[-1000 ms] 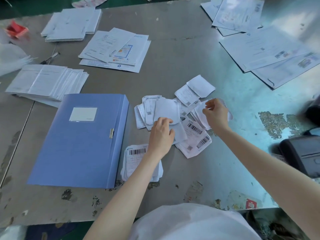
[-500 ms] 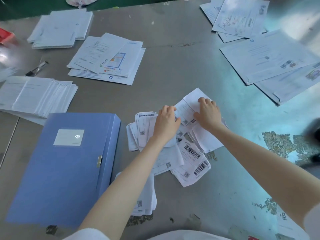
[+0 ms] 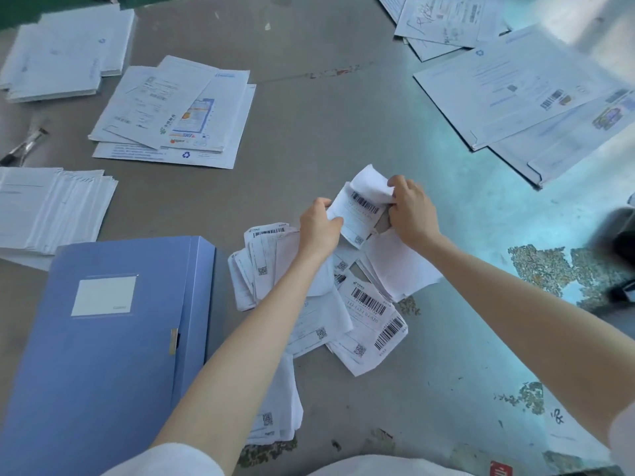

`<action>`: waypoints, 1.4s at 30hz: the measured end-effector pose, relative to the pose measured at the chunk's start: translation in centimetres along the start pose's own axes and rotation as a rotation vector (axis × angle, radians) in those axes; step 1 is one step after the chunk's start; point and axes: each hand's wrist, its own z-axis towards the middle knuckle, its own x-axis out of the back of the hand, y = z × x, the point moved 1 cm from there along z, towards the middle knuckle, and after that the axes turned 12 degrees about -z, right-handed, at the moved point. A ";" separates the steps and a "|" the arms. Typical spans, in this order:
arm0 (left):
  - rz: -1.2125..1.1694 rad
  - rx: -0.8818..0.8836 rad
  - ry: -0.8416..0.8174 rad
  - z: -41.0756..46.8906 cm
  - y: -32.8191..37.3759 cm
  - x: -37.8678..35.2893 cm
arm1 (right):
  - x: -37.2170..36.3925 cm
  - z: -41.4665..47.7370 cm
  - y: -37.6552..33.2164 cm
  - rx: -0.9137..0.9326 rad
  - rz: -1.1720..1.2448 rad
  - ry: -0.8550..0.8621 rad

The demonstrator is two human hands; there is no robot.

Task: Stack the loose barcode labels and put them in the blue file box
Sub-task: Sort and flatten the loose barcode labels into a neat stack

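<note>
The task looks to be at an early stage: both hands hold a few barcode labels (image 3: 360,214) lifted just above the heap, the left hand (image 3: 318,228) pinching their near edge and the right hand (image 3: 412,214) curled round the far side. Most loose labels (image 3: 364,304) lie scattered on the grey table (image 3: 343,115) just right of the blue file box (image 3: 103,338), which lies shut. Barcodes and QR squares show, but the digits are too small to read, and the box's white tag (image 3: 103,295) is blank
</note>
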 end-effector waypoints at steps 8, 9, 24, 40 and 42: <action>-0.222 0.095 -0.012 -4.1 -1.0 1.0 | 3.9 -3.3 -1.0 -0.377 0.848 0.098; -0.272 0.113 -0.013 -4.7 -1.1 1.0 | 4.2 -3.9 -1.3 -0.400 0.965 0.070; -0.738 0.183 -0.016 -14.5 -4.0 2.1 | 3.7 -14.0 -3.5 -0.371 1.124 -0.141; -0.461 0.177 -0.109 -18.9 -8.1 4.8 | 6.3 -16.0 -4.2 0.178 0.293 -0.520; -0.386 0.139 -0.117 -19.4 -7.9 4.9 | 6.5 -16.3 -4.6 0.175 0.246 -0.391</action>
